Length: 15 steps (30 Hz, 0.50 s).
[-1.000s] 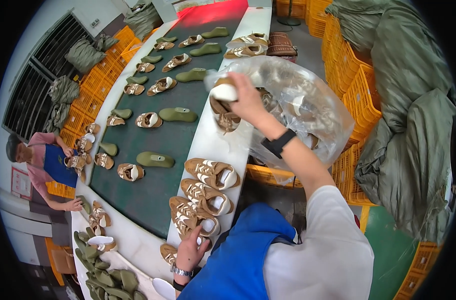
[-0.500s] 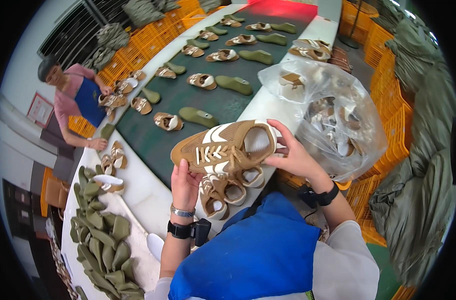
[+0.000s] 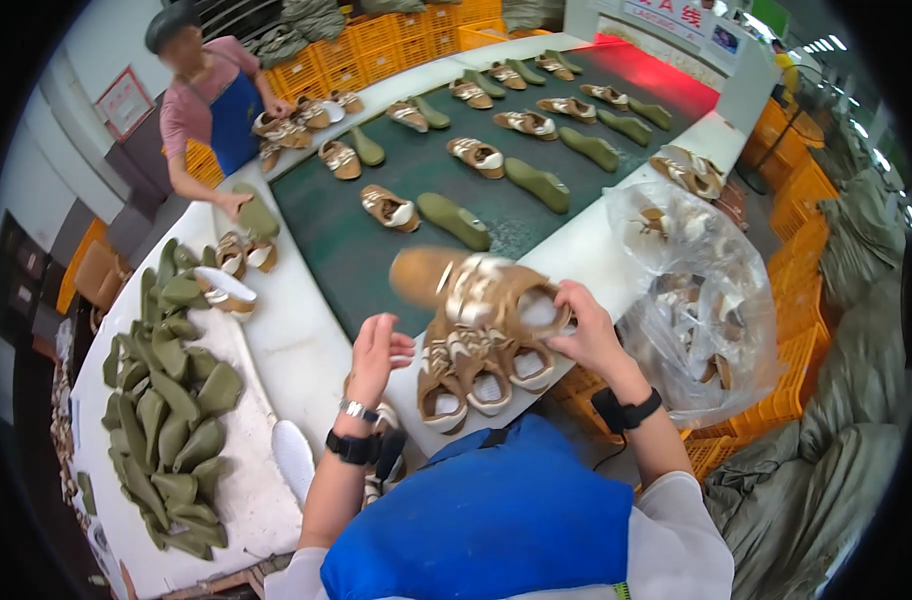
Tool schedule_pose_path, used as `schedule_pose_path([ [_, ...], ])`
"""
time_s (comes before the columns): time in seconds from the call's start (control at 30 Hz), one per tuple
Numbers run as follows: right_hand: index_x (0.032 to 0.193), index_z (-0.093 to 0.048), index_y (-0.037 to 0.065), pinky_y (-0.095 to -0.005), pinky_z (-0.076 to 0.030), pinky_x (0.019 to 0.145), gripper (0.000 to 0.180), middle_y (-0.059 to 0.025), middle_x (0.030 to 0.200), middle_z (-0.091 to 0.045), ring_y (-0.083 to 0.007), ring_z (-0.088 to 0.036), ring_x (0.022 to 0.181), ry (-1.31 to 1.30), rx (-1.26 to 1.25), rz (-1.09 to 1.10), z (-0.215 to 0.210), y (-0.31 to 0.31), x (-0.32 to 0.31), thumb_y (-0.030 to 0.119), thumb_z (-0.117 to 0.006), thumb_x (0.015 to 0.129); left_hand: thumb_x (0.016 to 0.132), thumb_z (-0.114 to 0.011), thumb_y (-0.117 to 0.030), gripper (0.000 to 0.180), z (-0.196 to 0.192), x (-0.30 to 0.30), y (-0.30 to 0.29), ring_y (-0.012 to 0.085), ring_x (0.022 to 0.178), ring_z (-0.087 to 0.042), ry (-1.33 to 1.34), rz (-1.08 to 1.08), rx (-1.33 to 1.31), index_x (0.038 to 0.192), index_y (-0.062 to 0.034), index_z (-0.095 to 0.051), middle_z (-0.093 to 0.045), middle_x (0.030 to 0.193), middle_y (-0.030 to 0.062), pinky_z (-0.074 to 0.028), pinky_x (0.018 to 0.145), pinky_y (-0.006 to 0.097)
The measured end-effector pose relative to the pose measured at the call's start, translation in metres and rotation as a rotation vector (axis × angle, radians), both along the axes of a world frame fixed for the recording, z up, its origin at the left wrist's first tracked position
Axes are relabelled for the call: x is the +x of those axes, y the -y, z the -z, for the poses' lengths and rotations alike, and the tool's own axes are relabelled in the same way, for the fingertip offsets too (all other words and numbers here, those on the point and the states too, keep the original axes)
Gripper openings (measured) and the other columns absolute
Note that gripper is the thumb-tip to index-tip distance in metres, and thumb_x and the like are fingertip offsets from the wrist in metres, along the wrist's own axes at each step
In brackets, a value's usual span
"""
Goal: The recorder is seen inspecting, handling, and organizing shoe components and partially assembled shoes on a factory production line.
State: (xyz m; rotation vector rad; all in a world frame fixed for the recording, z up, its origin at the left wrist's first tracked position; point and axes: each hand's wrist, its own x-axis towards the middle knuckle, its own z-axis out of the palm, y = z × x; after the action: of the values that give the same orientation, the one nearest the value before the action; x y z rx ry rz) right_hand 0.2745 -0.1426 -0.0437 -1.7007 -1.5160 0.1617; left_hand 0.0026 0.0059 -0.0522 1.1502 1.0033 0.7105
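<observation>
My right hand point(image 3: 588, 328) grips a brown sneaker point(image 3: 486, 290) with white stripes by its heel collar. The toe, pointing left, is smeared by motion. Just below it, several matching sneakers point(image 3: 461, 383) stand side by side at the near edge of the white table, their heels towards me. My left hand point(image 3: 378, 350) is raised left of these shoes, fingers apart and nothing in it. Beyond the held sneaker, the dark green belt point(image 3: 321, 235) carries sneakers set out beside green shoe lasts point(image 3: 454, 221).
Green lasts point(image 3: 171, 420) are heaped on the left table, near a white insole point(image 3: 293, 455). A clear plastic bag point(image 3: 696, 310) of shoes sits at right by orange crates point(image 3: 801, 290). Across the belt, a co-worker point(image 3: 214, 105) in a blue apron holds a green last point(image 3: 256, 212).
My left hand has come off the sneaker and drawn back. The sneaker is lower, in my right hand alone. The co-worker's hand now holds a last, and the view has shifted.
</observation>
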Motion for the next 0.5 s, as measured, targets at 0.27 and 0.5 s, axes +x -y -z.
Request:
schedule_pose_path([
  [0.27,0.093,-0.050,0.010,-0.0402,-0.046,0.071,0.044,-0.0105,0.093,-0.052,-0.0312,-0.055,0.087,0.265,-0.235,0.460,0.014,-0.010,0.063,0.022,-0.077,0.060,0.075,-0.066,-0.043,0.060,0.032,-0.048,0.038,0.0304,0.083,-0.063,-0.946,0.656,0.571,0.120,-0.0074,-0.048,-0.063,0.091,0.0169,-0.050,0.072,0.038],
  [0.5,0.103,-0.054,0.005,-0.0381,-0.046,0.081,0.043,-0.0182,0.101,-0.061,-0.0335,-0.058,0.096,0.077,-0.747,0.098,0.131,0.014,0.148,0.020,-0.071,0.066,0.077,-0.064,-0.031,0.047,0.026,-0.065,0.060,0.0352,0.090,-0.057,-0.792,0.406,0.747,0.115,-0.0055,-0.051,-0.060,0.096,0.0201,-0.046,0.078,0.041],
])
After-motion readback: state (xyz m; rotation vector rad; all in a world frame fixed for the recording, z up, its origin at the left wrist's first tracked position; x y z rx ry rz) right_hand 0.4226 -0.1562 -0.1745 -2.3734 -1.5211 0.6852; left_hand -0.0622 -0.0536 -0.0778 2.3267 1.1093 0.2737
